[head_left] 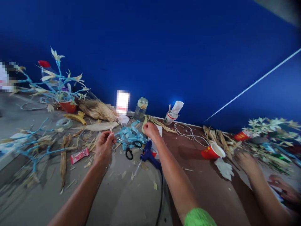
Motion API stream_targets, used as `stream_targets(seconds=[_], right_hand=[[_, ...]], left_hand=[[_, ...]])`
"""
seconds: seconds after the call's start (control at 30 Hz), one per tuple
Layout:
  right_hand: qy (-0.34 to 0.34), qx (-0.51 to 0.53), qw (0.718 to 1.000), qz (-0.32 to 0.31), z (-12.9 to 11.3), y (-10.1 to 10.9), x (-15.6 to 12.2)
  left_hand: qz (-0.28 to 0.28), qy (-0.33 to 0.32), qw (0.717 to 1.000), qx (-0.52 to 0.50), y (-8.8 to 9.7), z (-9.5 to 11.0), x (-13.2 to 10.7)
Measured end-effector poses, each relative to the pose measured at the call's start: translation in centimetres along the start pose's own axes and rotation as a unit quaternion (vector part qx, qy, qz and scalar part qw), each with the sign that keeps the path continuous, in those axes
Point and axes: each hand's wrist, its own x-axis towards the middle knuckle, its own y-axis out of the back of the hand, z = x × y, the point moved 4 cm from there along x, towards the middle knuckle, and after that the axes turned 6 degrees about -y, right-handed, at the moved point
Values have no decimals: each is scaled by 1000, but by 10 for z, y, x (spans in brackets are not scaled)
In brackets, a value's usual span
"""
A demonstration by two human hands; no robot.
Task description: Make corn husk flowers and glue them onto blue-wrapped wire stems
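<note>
My left hand (pixel 104 146) is closed in a pinch, with a small pale piece of husk (pixel 111 128) sticking up from its fingertips. My right hand (pixel 150 129) reaches forward, its fingers closed at the near end of a dried corn husk (pixel 145 121); the fingertips are partly hidden. Between the hands lie black-handled scissors (pixel 129 153) and a tangle of light blue ribbon (pixel 131 133). A blue hot glue gun (pixel 148 153) rests just below my right wrist, its black cord running toward me.
Left stands a blue-branched artificial plant (pixel 60 78) in a red cup, near a yellow tape roll (pixel 76 117) and a pink wrapper (pixel 80 155). A glass jar (pixel 141 108) stands at the back. Rightward are a tilted red cup (pixel 213 151), crumpled tissue (pixel 224 169) and another person's hand (pixel 245 161).
</note>
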Motion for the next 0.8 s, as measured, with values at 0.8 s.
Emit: stream_targets(seconds=[0.8], right_hand=[[333,-166,928,8,-140,-84,-12]], left_hand=[[94,-51,994,-1,9,8,-2]])
